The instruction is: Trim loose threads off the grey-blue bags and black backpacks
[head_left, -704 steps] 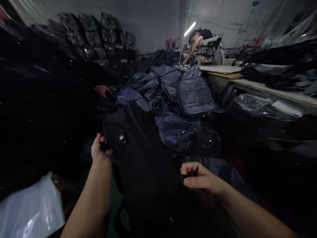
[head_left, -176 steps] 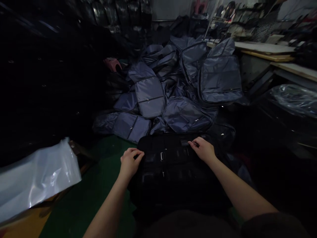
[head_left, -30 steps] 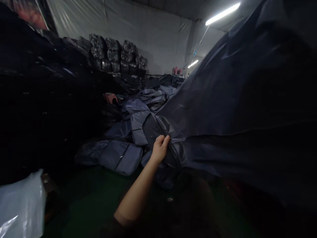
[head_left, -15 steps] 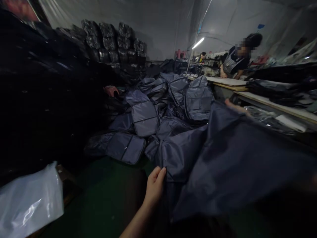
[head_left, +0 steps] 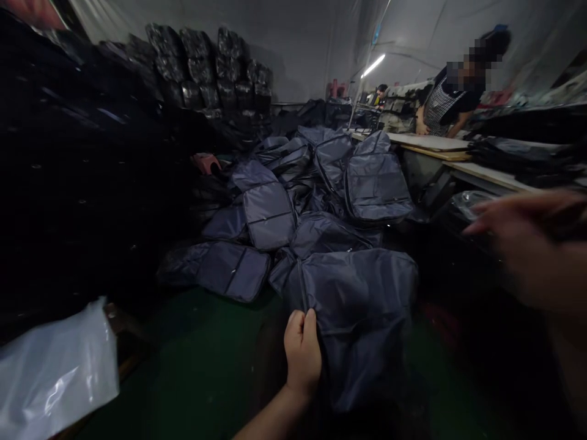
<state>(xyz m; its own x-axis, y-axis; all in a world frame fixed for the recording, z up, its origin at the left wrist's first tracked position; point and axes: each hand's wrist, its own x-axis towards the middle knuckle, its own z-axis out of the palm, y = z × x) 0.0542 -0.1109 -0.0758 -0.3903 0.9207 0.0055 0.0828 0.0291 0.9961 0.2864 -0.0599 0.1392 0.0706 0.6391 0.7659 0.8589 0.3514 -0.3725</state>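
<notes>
My left hand (head_left: 302,351) is closed, thumb on top, on the near edge of a dark blue fabric bag (head_left: 362,299). The bag hangs slack to the right of that hand, its lower part falling toward the floor. Off to the right, my right hand (head_left: 532,244) is raised and apart from the bag. It is smeared by motion, so whether anything is in its fingers does not show. Beyond the bag lies a heap of similar dark blue bags, among them a flat one with a zip (head_left: 236,269) and a squarish one (head_left: 378,186).
Black plastic-wrapped bundles (head_left: 199,67) are stacked at the back. A large dark pile (head_left: 82,183) rises on the left, near a white plastic sheet (head_left: 59,373). A person in a checked apron (head_left: 440,110) leans over a worktable (head_left: 433,143). The floor (head_left: 192,348) is green.
My right hand has let go of the bag's spread fabric and moved nearer on the right. The fabric has dropped and hangs down. My left hand keeps its grip, shifted slightly right.
</notes>
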